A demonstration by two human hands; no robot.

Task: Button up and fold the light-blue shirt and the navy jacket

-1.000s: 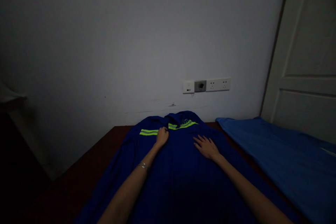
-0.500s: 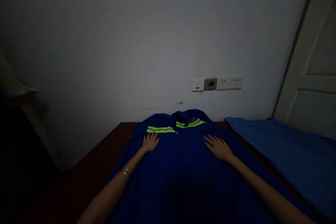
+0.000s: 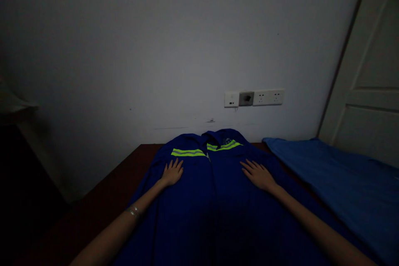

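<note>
A dark blue work jacket (image 3: 212, 199) with yellow-green reflective stripes across the chest lies front up on a dark brown table (image 3: 121, 183), collar toward the wall. My left hand (image 3: 172, 173) rests flat on the jacket's left chest, just below the left stripe, fingers stretched out. My right hand (image 3: 258, 173) lies flat on the right chest, fingers spread. Neither hand holds anything. A thin bracelet (image 3: 133, 212) sits on my left wrist.
A lighter blue cloth (image 3: 336, 178) lies spread to the right of the jacket. A row of wall sockets (image 3: 254, 98) is on the white wall behind. A white door (image 3: 368, 87) stands at the right. The room is dim; the left side is dark.
My left hand opened from a closed grip near the collar and slid left and down onto the chest. My right hand shifted slightly right. The camera view drifted.
</note>
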